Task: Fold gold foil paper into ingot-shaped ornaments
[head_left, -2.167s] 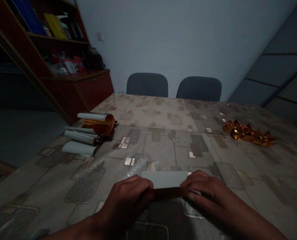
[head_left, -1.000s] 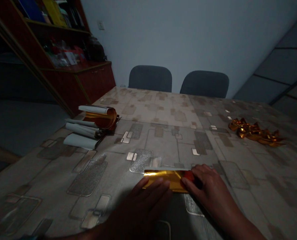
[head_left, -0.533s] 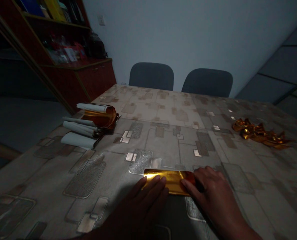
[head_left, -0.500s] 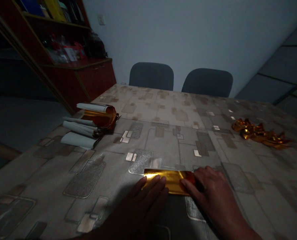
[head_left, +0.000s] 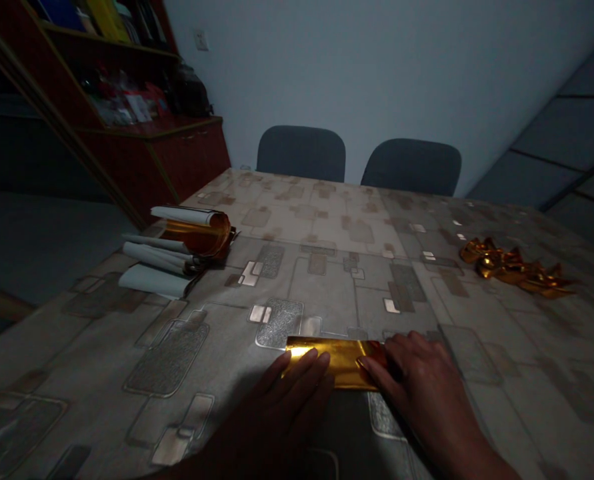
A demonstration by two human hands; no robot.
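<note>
A folded strip of shiny gold foil paper (head_left: 344, 365) lies flat on the table near its front. My left hand (head_left: 289, 400) rests on its left end, fingers stretched out and pressing down. At the other end, my right hand (head_left: 421, 380) pinches the strip, with the thumb on top and the other fingers curled around the edge. The right tip of the paper is hidden by that hand.
Folded gold paper sheets with pale backs (head_left: 159, 280) are stacked at the left. Several folded gold foil pieces (head_left: 517, 267) stand in a row at the right. The patterned tablecloth (head_left: 321, 300) covers the table. Two grey chairs (head_left: 301, 153) stand behind it.
Both hands keep their hold and place on the gold paper. The whole view has shifted very slightly.
</note>
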